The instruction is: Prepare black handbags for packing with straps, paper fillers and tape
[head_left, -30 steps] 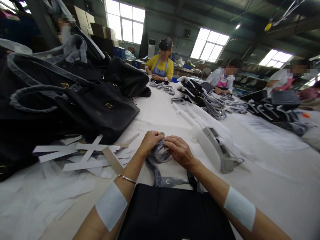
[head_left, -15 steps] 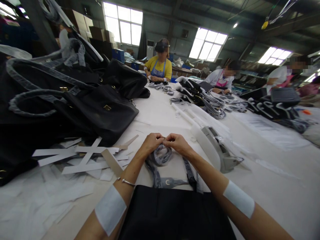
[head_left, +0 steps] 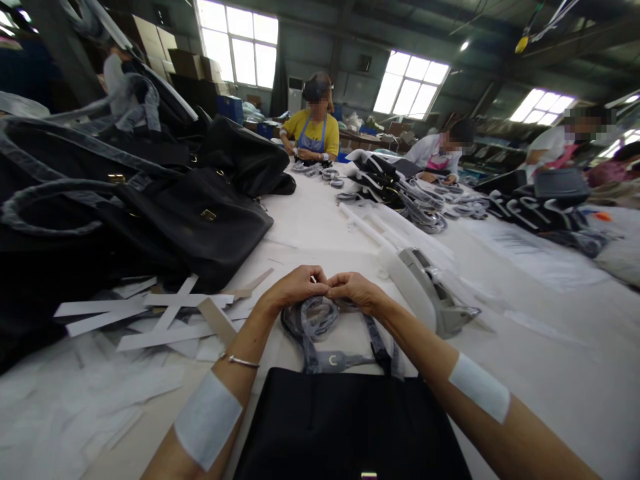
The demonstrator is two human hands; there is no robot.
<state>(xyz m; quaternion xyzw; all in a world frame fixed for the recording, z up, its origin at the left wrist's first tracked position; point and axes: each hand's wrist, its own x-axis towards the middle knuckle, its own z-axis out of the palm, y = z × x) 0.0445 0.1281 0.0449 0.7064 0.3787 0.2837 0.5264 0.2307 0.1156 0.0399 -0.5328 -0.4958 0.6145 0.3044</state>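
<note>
A black handbag (head_left: 350,423) lies in front of me, a small metal fitting showing at the lower edge of the view. Beyond its top edge, a strap (head_left: 320,319) wrapped in clear plastic lies coiled on the table. My left hand (head_left: 301,285) is closed at the coil's upper edge, thumb and fingers pinched. My right hand (head_left: 354,289) is also pinched there, its fingertips meeting the left ones. The fingers hide the exact spot that they grip. A grey handle piece (head_left: 333,361) with a pale curved mark lies between coil and bag.
Black bags (head_left: 200,213) are piled at the left, above loose card strips (head_left: 167,327) and white sheets (head_left: 95,407). A grey and white tape dispenser (head_left: 433,293) stands right of my hands. Across the table, people work beside more bags (head_left: 385,180).
My hands have shifted slightly down, with the left wrist farther left. Their fingertips remain pinched together. The coil has moved a little left, and more of the handbag shows at the bottom.
</note>
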